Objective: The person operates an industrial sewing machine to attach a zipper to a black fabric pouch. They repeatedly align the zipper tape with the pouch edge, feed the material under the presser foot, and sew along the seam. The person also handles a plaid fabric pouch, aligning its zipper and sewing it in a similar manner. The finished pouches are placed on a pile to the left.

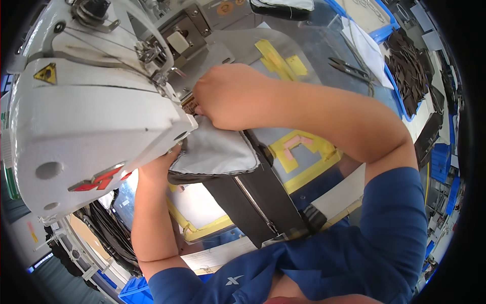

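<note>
Bag piece [271, 191]: blk panel w/ metal zip [252, 200] plus pale grey lining [217, 152], sitting under the white sewing machine [96, 114] head & running down to the wearer's chest. Prob. light & soft, lining limp and apt to pucker or slide; blk panel looks a bit stiffer, zip prob. the firmest line. Not fragile, tho a hard tug could skew the layers. Best hold: flat on the blk side edges or the lining's rim, clear of needle area.

R hand [228, 96]: grip clenched on the lining's upper edge, nr the needle area; fingertips mostly tucked away. L hand [166, 161]: at lining's L edge, largely behind the machine head, so can't tell if that grip is pinching or just resting.

Table [319, 43] is smooth, greyish, w/ yellow tape [288, 164] stuck on in patches. Upper R: snips [349, 69], white sheet [373, 58], blue tray [386, 33], pile of dk strips [407, 66]. Another grey-lined piece [283, 6] at top edge. Dk bundle [109, 230] lower L, blue crate [135, 292] below it. Rm beyond: blue bins [441, 162] far R, blurry.
</note>
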{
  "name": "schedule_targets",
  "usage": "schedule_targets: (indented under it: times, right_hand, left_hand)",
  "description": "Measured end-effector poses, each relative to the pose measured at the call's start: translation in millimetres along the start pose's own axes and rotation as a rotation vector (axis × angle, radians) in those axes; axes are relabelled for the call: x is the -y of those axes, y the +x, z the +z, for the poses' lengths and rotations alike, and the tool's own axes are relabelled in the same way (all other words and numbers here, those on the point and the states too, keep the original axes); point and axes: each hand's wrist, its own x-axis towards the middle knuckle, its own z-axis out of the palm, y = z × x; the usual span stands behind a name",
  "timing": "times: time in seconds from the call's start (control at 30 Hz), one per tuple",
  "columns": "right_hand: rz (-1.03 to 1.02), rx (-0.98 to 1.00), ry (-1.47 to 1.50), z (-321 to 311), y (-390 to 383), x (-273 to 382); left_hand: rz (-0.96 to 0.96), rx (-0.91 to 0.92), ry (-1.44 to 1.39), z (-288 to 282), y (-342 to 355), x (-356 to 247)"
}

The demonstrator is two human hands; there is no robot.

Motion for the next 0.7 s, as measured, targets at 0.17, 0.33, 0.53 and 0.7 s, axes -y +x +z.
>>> schedule_targets:
  times: [0.17,0.33,0.53,0.7]
  right_hand:
    - [0.001,-0.017,-0.008,-2,-1,2]
    - [0.041,0.009,-0.013,-3,1,3]
    - [0.055,0.011,-0.028,0,1,3]
    - [0.06,0.033,-0.031,-4,1,5]
  left_hand:
    - [-0.138,0.083,-0.026,-4,-7,5]
    - [-0.177,0.093,-0.056,-1,-4,0]
    - [-0.205,0.071,-0.152,-2,1,-8]
    - [-0.138,0.095,-0.001,-2,2,-4]
